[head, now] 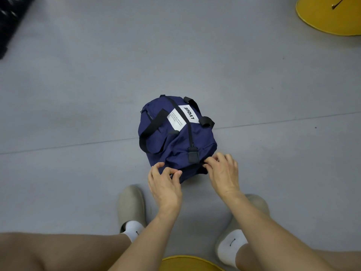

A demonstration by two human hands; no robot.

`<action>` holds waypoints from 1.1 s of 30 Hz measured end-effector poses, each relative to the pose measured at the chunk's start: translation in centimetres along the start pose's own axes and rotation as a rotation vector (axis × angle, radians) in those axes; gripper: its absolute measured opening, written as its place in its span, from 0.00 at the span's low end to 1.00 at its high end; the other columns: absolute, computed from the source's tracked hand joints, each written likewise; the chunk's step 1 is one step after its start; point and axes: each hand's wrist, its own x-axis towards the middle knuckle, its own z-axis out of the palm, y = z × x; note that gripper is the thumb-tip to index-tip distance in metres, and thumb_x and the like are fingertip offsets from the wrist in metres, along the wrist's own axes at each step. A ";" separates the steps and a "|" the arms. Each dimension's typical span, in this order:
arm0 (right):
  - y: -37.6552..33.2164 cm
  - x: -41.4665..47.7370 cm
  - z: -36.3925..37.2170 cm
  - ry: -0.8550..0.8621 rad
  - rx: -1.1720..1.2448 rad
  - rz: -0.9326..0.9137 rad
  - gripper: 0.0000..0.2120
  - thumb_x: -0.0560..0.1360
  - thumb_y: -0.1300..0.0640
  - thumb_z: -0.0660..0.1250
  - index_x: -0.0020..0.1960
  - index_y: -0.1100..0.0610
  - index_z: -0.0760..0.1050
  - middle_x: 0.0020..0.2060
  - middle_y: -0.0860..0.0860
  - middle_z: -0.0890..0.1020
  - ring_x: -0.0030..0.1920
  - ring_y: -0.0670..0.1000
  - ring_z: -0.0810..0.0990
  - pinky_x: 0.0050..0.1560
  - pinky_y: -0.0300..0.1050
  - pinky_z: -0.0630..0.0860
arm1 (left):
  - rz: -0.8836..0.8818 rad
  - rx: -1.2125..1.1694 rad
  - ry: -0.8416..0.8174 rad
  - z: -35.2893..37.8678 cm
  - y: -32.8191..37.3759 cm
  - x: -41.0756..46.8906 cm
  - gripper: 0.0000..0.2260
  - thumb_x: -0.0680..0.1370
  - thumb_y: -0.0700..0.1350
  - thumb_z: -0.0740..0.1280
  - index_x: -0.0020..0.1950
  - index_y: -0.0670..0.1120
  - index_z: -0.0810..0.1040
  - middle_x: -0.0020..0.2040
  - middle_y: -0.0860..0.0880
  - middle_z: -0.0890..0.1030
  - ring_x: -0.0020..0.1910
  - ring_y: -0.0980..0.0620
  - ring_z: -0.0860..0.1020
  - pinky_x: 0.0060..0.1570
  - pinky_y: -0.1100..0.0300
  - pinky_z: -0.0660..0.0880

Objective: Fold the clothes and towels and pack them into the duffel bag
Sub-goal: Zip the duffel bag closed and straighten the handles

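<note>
A navy duffel bag (172, 141) with black straps and a white label lies on the grey floor in the middle of the view, its near end toward me. My left hand (165, 184) pinches the bag's fabric at the near left corner. My right hand (222, 171) pinches the near right edge, just beside a black buckle tab. The bag looks closed and bulging. No loose clothes or towels show.
My feet in beige slippers (131, 204) and white socks stand just behind the bag. A yellow round seat (330, 18) sits at the far right, another yellow edge (187, 264) below me. A dark object (11, 22) fills the top left corner.
</note>
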 end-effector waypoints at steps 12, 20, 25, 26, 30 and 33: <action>-3.7 -1.9 0.0 0.038 0.172 -0.187 0.17 0.70 0.53 0.79 0.58 0.44 0.82 0.45 0.51 0.76 0.41 0.55 0.74 0.40 0.51 0.74 | -0.061 -0.228 -0.113 -0.8 -1.1 0.6 0.03 0.76 0.49 0.74 0.43 0.52 0.84 0.63 0.53 0.73 0.64 0.51 0.72 0.65 0.50 0.70; -4.6 -1.2 1.0 0.061 0.099 -0.283 0.10 0.71 0.52 0.77 0.44 0.52 0.76 0.43 0.49 0.74 0.42 0.55 0.72 0.40 0.49 0.69 | -0.043 -0.226 -0.162 -1.5 -2.2 0.4 0.03 0.75 0.47 0.74 0.42 0.50 0.84 0.60 0.55 0.74 0.63 0.53 0.72 0.63 0.54 0.70; -4.0 -1.1 0.4 0.067 0.076 -0.233 0.09 0.72 0.52 0.75 0.44 0.52 0.76 0.43 0.50 0.73 0.43 0.55 0.71 0.41 0.50 0.68 | -0.039 -0.117 -0.062 -1.5 -3.3 1.0 0.05 0.76 0.48 0.73 0.42 0.48 0.84 0.59 0.53 0.75 0.60 0.51 0.73 0.61 0.56 0.69; -3.3 -1.0 0.2 0.075 0.065 -0.198 0.09 0.72 0.52 0.76 0.44 0.52 0.76 0.44 0.50 0.73 0.43 0.55 0.71 0.41 0.50 0.67 | -0.070 -0.098 -0.050 -1.5 -4.1 1.2 0.05 0.76 0.48 0.73 0.41 0.49 0.84 0.59 0.52 0.76 0.59 0.49 0.73 0.61 0.53 0.70; -2.0 -0.7 -0.7 0.047 0.045 -0.177 0.10 0.72 0.50 0.77 0.43 0.52 0.76 0.45 0.50 0.73 0.45 0.55 0.71 0.42 0.48 0.65 | -0.078 -0.087 -0.066 -1.0 -6.9 0.3 0.05 0.76 0.49 0.73 0.41 0.51 0.83 0.60 0.50 0.75 0.61 0.47 0.72 0.61 0.50 0.71; -2.9 -1.2 -1.1 0.041 0.126 -0.235 0.09 0.71 0.53 0.77 0.48 0.51 0.79 0.55 0.52 0.76 0.55 0.57 0.74 0.51 0.52 0.71 | -0.124 -0.128 -0.075 -0.8 -7.6 0.4 0.05 0.76 0.50 0.73 0.42 0.51 0.83 0.60 0.49 0.75 0.62 0.46 0.72 0.62 0.49 0.71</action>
